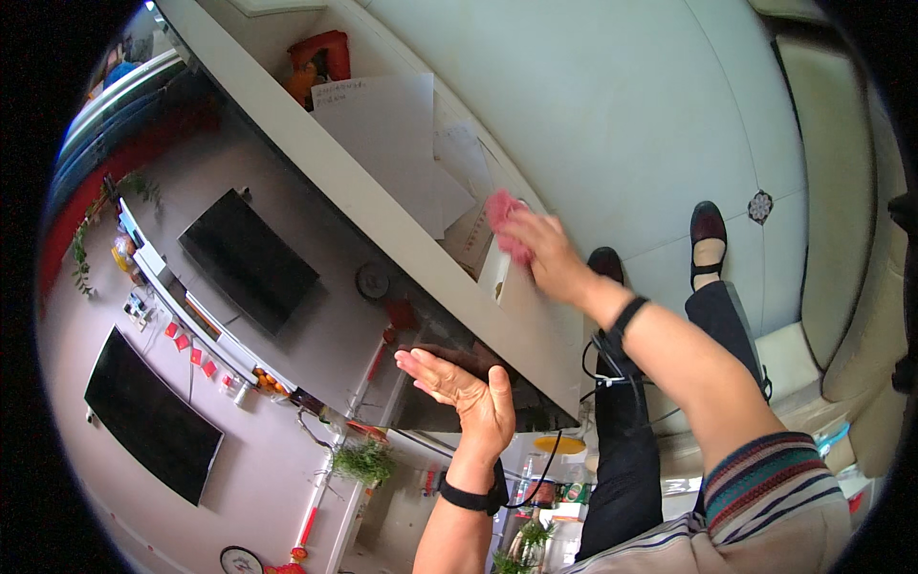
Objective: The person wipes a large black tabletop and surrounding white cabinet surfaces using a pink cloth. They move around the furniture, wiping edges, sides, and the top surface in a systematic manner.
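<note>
My right hand (pixel 549 258) grips a crumpled pink cloth (pixel 509 226), blurred by motion. It lies at the pale rim (pixel 513 269) of an open compartment under a table with a glossy black top (pixel 315 194). Inside the compartment are white paper sheets (pixel 384 136), the top one bearing handwriting, and a red and orange object (pixel 319 57). My left hand (pixel 462 398) is empty, its fingers stretched out and thumb apart, by the near corner of the black top. Whether it touches the glass I cannot tell. Both wrists wear black straps.
A beige sofa (pixel 825 179) runs along the right, with pale floor tiles (pixel 609 107) between it and the table. My shoes (pixel 708 226) rest on the tiles. A wall television (pixel 154 416), a potted plant (pixel 362 459) and a black cable (pixel 549 473) lie beyond my left arm.
</note>
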